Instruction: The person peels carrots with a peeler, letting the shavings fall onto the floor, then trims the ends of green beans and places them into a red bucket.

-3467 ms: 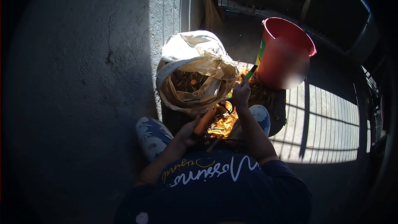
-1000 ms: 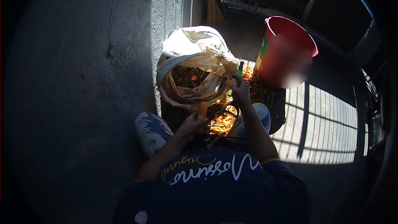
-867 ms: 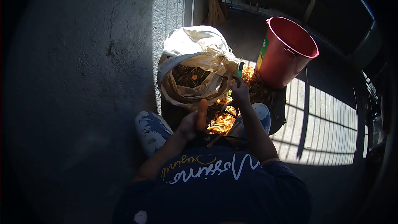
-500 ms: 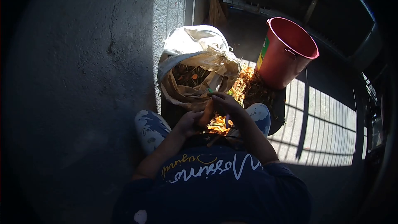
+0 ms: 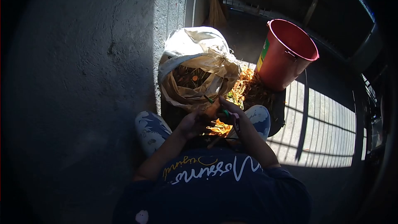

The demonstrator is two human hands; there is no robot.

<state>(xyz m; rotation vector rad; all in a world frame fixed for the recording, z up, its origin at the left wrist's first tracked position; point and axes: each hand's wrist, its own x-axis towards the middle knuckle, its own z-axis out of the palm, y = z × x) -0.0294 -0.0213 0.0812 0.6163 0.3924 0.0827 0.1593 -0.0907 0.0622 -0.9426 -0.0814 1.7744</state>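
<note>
Beside grey concrete wall (image 5: 95,58), facing crumpled white sack (image 5: 201,39), red plastic bucket (image 5: 284,68); gripping green tool (image 5: 226,113) in right hand (image 5: 237,108) by orange carrot (image 5: 212,109); can't tell about left hand (image 5: 191,124).

The carrot (image 5: 212,109) is held between the left hand (image 5: 191,125) and the right hand (image 5: 233,111). Beyond them the sack (image 5: 195,40) is set, flanked by the wall (image 5: 99,66) on the left and the bucket (image 5: 278,64) on the right. In the sack a slice (image 5: 195,78) is seen. Peelings (image 5: 241,86) are strewn between sack and bucket; farther back, a broom (image 5: 216,12) is placed.
</note>
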